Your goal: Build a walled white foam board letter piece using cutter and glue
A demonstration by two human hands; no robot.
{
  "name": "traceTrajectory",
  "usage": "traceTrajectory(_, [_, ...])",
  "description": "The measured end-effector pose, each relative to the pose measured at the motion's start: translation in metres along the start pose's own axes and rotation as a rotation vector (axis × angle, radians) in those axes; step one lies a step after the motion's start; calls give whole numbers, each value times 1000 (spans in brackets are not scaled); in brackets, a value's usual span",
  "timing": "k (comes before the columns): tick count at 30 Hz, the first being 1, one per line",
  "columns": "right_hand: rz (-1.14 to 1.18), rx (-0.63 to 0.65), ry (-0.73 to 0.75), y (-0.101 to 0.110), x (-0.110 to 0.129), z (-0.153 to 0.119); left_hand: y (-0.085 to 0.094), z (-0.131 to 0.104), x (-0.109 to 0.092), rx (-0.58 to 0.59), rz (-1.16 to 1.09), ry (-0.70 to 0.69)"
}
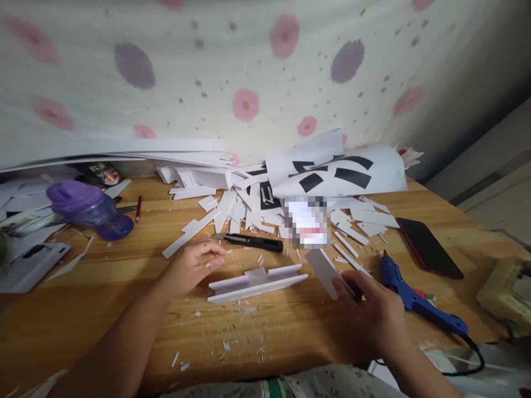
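Note:
My right hand point(369, 304) grips a flat white board piece point(323, 271) by its near right end, tilted above the table. My left hand point(194, 265) rests by the wood surface with fingers loosely bent and apart, holding nothing. Between the two hands lies a white channel-shaped board piece point(257, 282) with a raised tab on its far wall. Just beyond the left fingertips is a black utility knife point(251, 241), its blade toward the left. To the right of my right hand, a blue glue gun point(418, 304) lies on its side.
White board scraps point(232, 213) heap at the back, beside curled printed sheets point(340, 171). A purple bottle point(91, 207) and red pen point(139, 210) are at left. A dark phone-like slab point(429, 247) lies right. Small shavings litter the wooden table point(178, 326); the glue gun's cord hangs off its edge.

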State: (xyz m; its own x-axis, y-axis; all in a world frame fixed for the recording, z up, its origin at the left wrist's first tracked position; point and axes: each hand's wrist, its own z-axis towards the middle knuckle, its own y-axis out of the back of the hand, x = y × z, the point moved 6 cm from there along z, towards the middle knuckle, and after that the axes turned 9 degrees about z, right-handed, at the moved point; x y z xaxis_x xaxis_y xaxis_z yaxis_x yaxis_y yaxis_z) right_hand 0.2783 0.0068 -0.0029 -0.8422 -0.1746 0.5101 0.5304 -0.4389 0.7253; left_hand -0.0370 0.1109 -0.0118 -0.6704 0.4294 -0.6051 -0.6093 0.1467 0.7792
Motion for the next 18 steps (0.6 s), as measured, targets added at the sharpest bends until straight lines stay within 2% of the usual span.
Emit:
traceTrajectory(6, [39,168,-39,-9,-4,11,4,1,1,-72,15,4])
traceTrajectory(12, [-50,294,1,-12,-23,16,4,1,3,-76,15,6])
traceTrajectory(15, [-246,278,90,-2,-38,27,4,3,6,-80,15,19])
traceTrajectory(18, [-384,266,103,21,-69,59,4,5,7,-86,9,32])
